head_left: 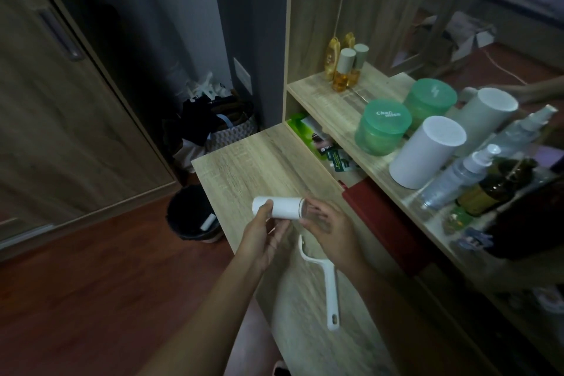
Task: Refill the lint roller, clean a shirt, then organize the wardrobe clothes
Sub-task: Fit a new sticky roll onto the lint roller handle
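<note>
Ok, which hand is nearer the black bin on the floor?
Left. The left hand grips the white roll at the end towards the black bin; the right hand holds the far end, on the shelf side.

A: Left half?
B: Wooden wardrobe door (pixel 61 107), grey wall (pixel 189 9), reddish-brown floor (pixel 100 278); dim light.
A: Right half?
B: Pale wood desk (pixel 244 168), shelf (pixel 329 94) above it, mirror (pixel 457 24) behind the shelf.

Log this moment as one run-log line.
step: refill | left hand: holds refill roll | right hand: grips its other end | roller handle: on desk, no roll fitted
</note>
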Motion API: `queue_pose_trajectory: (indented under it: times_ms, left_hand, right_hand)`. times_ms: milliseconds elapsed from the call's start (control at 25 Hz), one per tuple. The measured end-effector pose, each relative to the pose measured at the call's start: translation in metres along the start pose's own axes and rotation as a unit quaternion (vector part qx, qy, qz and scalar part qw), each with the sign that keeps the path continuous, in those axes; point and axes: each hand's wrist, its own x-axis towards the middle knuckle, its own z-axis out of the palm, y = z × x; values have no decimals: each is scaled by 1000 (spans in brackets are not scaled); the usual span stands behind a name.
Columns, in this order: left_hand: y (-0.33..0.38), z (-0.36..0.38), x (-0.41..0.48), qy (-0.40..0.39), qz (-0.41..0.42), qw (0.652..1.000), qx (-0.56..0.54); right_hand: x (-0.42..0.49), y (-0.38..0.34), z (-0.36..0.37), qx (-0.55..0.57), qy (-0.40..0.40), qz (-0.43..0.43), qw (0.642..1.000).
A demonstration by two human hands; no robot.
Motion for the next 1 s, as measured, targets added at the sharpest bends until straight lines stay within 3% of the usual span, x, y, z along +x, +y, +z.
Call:
queue_pose_trajectory:
  times_ms: [200, 400, 560, 720, 800, 880, 1000]
  left_hand:
    - [-6, 9, -1, -7, 3, 1000, -10]
    - [-16, 6, 8, -26, 46, 995, 81]
    - [-28, 2, 9, -61, 81, 973, 208]
    - [-33, -2, 6, -101, 151, 924, 338]
    - [-23, -14, 19, -24, 246, 853, 460]
    - [-11, -33, 35, 45, 349, 706, 615]
    - [-15, -59, 53, -11, 334, 513, 790]
  right_hand:
    - [5, 5, -4, -46, -2, -16, 999]
    - [7, 12, -18, -46, -35, 20, 998]
    - [8, 15, -20, 70, 31, 117, 990]
    - [12, 13, -17, 246, 86, 205, 943]
    - [13, 18, -17, 237, 82, 218, 943]
    - [11, 23, -18, 236, 78, 226, 942]
    - [10, 31, -18, 249, 78, 246, 934]
